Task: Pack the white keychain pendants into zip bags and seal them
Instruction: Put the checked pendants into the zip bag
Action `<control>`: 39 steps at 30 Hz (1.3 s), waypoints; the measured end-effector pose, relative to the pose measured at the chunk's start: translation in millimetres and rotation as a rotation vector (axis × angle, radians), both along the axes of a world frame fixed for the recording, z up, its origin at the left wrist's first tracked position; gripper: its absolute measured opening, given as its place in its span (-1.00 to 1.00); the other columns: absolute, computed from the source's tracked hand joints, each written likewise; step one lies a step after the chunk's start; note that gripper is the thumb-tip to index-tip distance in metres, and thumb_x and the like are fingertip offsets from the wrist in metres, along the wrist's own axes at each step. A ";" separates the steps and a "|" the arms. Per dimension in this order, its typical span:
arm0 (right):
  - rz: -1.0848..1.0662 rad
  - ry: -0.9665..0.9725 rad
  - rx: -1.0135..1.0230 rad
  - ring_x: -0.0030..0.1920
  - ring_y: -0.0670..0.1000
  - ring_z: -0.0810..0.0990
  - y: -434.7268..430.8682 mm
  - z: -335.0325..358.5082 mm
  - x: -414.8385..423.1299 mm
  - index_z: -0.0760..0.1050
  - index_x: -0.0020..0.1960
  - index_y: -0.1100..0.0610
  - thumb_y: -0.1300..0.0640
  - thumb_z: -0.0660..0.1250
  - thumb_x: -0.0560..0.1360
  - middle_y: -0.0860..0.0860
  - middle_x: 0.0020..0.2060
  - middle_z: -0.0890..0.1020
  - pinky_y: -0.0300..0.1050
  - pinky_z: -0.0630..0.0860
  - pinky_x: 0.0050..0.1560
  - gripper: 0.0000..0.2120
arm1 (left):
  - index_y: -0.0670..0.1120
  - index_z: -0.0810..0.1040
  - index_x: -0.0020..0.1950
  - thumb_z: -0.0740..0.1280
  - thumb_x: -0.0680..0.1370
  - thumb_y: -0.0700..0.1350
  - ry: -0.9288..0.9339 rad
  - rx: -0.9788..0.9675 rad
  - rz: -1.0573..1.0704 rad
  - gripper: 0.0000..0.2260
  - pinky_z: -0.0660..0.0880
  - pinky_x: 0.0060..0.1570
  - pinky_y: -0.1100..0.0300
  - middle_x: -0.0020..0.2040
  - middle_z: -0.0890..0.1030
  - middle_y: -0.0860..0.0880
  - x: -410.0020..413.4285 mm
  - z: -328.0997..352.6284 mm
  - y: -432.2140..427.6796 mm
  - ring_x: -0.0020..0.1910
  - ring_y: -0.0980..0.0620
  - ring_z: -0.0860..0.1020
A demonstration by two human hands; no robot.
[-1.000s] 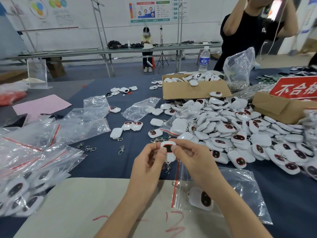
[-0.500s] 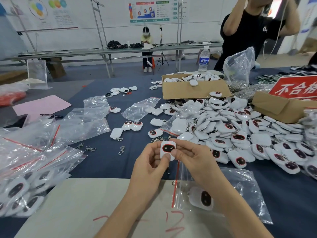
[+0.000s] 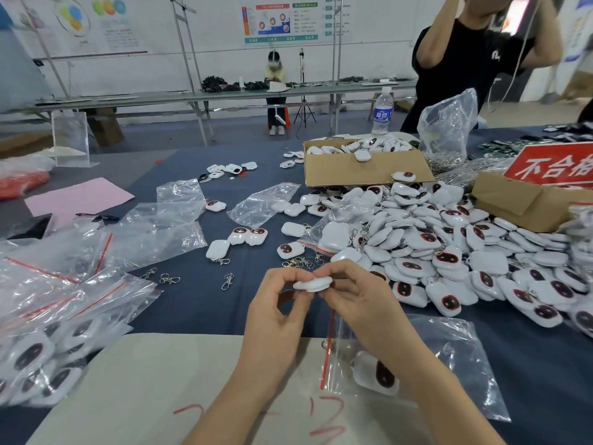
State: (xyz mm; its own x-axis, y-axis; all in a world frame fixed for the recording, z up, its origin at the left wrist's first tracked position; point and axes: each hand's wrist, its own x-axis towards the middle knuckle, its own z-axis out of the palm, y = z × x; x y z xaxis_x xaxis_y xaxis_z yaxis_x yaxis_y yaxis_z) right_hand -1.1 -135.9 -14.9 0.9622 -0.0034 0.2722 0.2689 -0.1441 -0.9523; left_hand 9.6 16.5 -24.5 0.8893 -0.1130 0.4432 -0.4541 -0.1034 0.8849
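Above the blue table (image 3: pixel 199 303), the left hand (image 3: pixel 276 316) and right hand (image 3: pixel 362 303) pinch one white pendant (image 3: pixel 312 283) edge-on between thumbs and fingertips. It looks light, rigid and smooth, so gripping its rim suits it. Just below lies the zip bag (image 3: pixel 449 358), one pendant already inside.

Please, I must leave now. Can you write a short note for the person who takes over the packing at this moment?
Left hand and right hand both pinch one white pendant edge-on above the table.
Zip bag under the right forearm holds a second pendant; seal unclear.
Done: filled bags lie at left.
Left to do: bag the held pendant, then the loose pile at right; seal each.
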 end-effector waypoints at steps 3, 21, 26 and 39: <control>0.031 0.018 0.010 0.10 -0.10 0.68 1.1 1.1 -0.6 0.59 0.05 -0.11 0.25 0.48 0.50 -0.16 0.02 0.71 -0.17 0.59 0.17 -0.73 | 0.18 0.61 0.04 0.38 0.56 -0.36 -0.069 0.076 0.043 -0.60 0.51 0.10 0.27 0.07 0.59 0.10 1.3 -1.7 2.1 0.14 0.02 0.59; 0.158 0.030 0.284 0.28 -0.03 0.61 -7.5 8.9 -3.0 0.46 0.26 0.22 0.61 0.24 0.48 0.01 0.24 0.66 -0.18 0.54 0.26 -0.54 | 0.12 0.59 0.15 0.35 0.60 -0.32 0.181 -0.130 -0.095 -0.67 0.57 0.01 0.20 -0.12 0.65 0.07 3.4 1.1 2.6 -0.14 0.10 0.55; 0.162 0.034 0.282 0.27 -0.01 0.62 -8.3 10.6 -3.5 0.51 0.22 0.18 0.59 0.27 0.48 0.00 0.21 0.68 -0.22 0.54 0.23 -0.55 | 0.17 0.56 0.07 0.34 0.60 -0.37 0.165 -0.116 -0.075 -0.61 0.57 0.02 0.19 -0.06 0.66 0.13 2.7 0.4 2.9 -0.11 0.15 0.56; -0.030 0.048 0.250 -0.19 0.01 0.73 -4.7 5.5 1.4 0.67 -0.10 -0.01 -0.01 0.46 0.36 0.07 -0.19 0.75 -0.27 0.62 -0.16 -0.85 | 0.12 0.62 0.06 0.24 0.65 0.05 0.058 0.012 -0.056 -0.83 0.44 -0.25 0.33 -0.26 0.57 0.13 -4.4 1.3 3.6 -0.29 0.17 0.47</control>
State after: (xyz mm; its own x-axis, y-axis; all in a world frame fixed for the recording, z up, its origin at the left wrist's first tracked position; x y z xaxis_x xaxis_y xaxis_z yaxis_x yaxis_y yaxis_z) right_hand 0.4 -140.6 -9.4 0.9724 -0.0936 0.2135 0.2219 0.0906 -0.9708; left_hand 5.1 20.1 -23.1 0.9054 -0.1687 0.3896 -0.4078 -0.0903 0.9086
